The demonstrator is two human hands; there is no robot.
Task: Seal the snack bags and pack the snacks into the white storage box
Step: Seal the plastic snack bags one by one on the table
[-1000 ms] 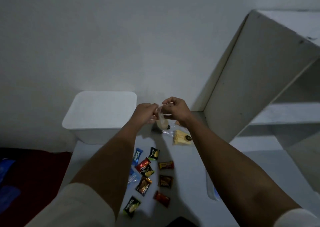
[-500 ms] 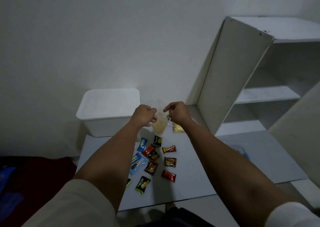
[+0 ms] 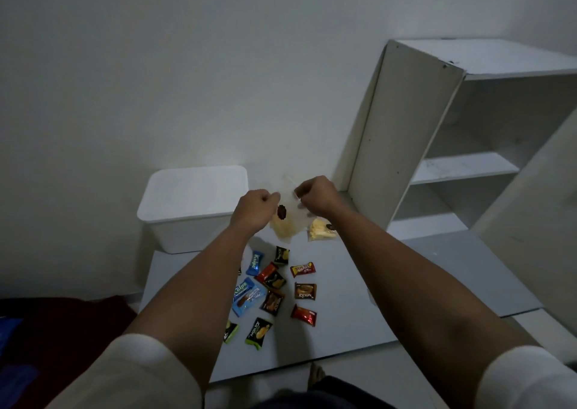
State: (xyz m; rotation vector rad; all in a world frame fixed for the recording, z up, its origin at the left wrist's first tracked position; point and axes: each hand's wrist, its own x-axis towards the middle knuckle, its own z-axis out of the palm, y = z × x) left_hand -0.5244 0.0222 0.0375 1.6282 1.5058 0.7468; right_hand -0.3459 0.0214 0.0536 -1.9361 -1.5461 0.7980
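My left hand (image 3: 254,210) and right hand (image 3: 315,195) are both curled into loose fists, each pinching a top corner of a clear bag (image 3: 286,221) held up between them. My fingertips are turned away from me, so I cannot tell exactly how they sit on the plastic. The bag hangs above the far end of the board (image 3: 343,315), pale yellow snacks pooled at its bottom and one dark piece against its left side, next to my left hand. Whether its top is sealed, I cannot tell.

Just right of it, a second bag (image 3: 320,230) of the same yellow snacks lies on the board under my right wrist.

Nearer to me, small wrapped snacks (image 3: 274,293) are scattered on the board between my forearms: blue ones on the left, red and brown ones to the right, green-edged ones nearest.

The white box (image 3: 190,218) sits on the far left, beyond the board's edge and left of my left hand, well apart from the bag. From here I cannot see into it.

On the far right stands a white shelf (image 3: 437,158) with open compartments. A dark red cloth (image 3: 62,330) lies near left.
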